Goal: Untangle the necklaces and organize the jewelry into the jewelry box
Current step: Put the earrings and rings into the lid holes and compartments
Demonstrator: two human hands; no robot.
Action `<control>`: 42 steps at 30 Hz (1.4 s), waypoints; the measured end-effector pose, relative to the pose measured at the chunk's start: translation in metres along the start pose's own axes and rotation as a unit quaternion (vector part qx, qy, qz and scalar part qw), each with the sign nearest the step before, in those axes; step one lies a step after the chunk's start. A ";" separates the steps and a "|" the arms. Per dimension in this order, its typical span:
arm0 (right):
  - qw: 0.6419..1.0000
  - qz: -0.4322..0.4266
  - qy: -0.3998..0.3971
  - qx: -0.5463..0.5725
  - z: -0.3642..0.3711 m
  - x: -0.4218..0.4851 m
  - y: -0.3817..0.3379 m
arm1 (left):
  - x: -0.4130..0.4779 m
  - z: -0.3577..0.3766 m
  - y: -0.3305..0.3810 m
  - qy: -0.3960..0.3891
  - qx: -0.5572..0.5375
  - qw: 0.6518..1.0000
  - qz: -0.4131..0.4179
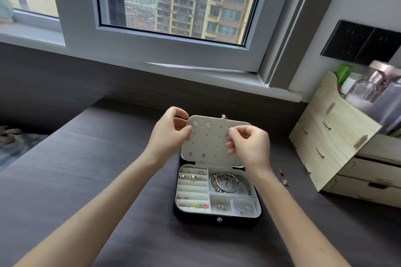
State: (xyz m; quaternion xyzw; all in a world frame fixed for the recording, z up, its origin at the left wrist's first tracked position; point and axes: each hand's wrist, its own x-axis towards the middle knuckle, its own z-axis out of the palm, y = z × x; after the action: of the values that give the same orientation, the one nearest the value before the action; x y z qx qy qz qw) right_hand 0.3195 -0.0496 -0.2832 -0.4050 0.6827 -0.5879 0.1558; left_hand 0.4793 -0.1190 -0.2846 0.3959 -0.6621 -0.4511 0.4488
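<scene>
A black jewelry box [217, 220] stands open on the grey surface, its white tray holding rings [192, 177], silver bangles [230, 182] and small coloured studs [200, 206]. Its white earring panel [211, 143] is raised upright, with two pairs of earrings pinned on it. My left hand [169, 134] grips the panel's upper left edge. My right hand [249, 143] pinches a small earring [227, 134] against the panel's right side.
Small loose jewelry pieces [285, 182] lie on the surface right of the box. A pale wooden drawer organiser [338, 149] stands at the right with clear bottles on top. A window and sill run behind.
</scene>
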 end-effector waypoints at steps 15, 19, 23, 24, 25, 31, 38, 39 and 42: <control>0.999 -0.019 0.015 -0.041 0.012 -0.006 -0.005 | 0.003 -0.001 -0.006 0.013 0.007 0.999 0.051; 0.998 -0.035 0.026 -0.044 0.014 -0.004 -0.006 | 0.003 -0.003 -0.005 0.004 0.010 0.998 0.058; 0.995 -0.048 0.036 -0.085 0.017 -0.001 -0.003 | 0.002 -0.004 -0.003 0.003 0.011 0.998 0.059; 0.993 -0.049 0.042 -0.102 0.017 0.000 -0.001 | 0.001 -0.004 -0.002 0.002 0.011 0.998 0.059; 0.990 -0.050 0.049 -0.125 0.017 0.001 0.001 | 0.001 -0.004 -0.002 0.001 0.010 0.998 0.060; 0.964 -0.065 0.084 -0.244 0.004 0.002 0.004 | 0.002 -0.006 -0.003 -0.009 0.009 0.998 0.060; 0.972 -0.093 0.046 -0.209 -0.032 0.004 0.008 | 0.003 -0.006 -0.006 -0.001 0.006 0.998 0.060; 0.974 -0.082 0.054 -0.206 -0.045 0.006 0.012 | 0.003 -0.006 -0.008 0.004 0.004 0.998 0.059; 0.953 -0.010 0.025 -0.303 -0.090 0.015 0.033 | 0.004 -0.003 -0.012 0.016 0.006 0.998 0.057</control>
State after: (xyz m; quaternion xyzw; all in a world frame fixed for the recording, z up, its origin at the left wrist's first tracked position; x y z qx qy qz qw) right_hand 0.2359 0.0000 -0.2867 -0.4254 0.8281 -0.3650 0.0028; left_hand 0.4821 -0.1266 -0.2943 0.3671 -0.6794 -0.4142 0.4817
